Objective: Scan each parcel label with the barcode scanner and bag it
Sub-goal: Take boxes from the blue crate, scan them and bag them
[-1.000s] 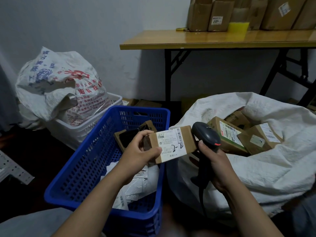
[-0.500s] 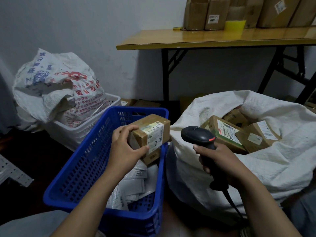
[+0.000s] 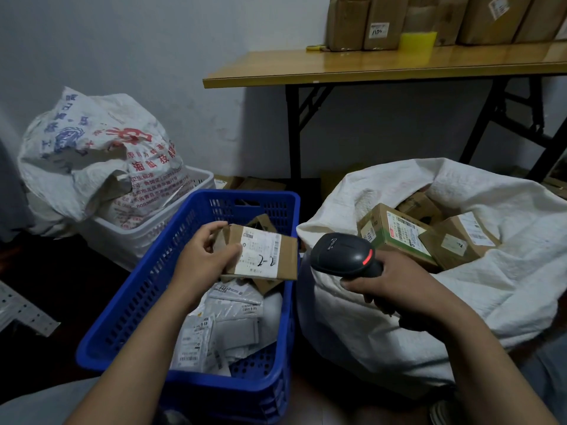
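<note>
My left hand (image 3: 204, 259) grips a flat brown cardboard parcel (image 3: 264, 254) over the blue plastic crate (image 3: 147, 289). Its white label faces up and has "2-2" written on it by hand. My right hand (image 3: 395, 286) holds the black barcode scanner (image 3: 343, 251) by its handle, just right of the parcel; the scanner's head points left at the label and a red light shows on its side. The white woven sack (image 3: 460, 302) stands open at the right with several labelled cardboard boxes (image 3: 395, 233) inside.
Inside the blue crate lie several grey mailer bags (image 3: 221, 326) and another small box. A white crate (image 3: 147, 231) with a printed sack (image 3: 92, 154) stands at the back left. A wooden folding table (image 3: 383, 64) stacked with cartons stands behind the sack.
My left hand has turned the parcel so its label lies face up and lowered it over the crate. My right hand has brought the scanner closer to the parcel.
</note>
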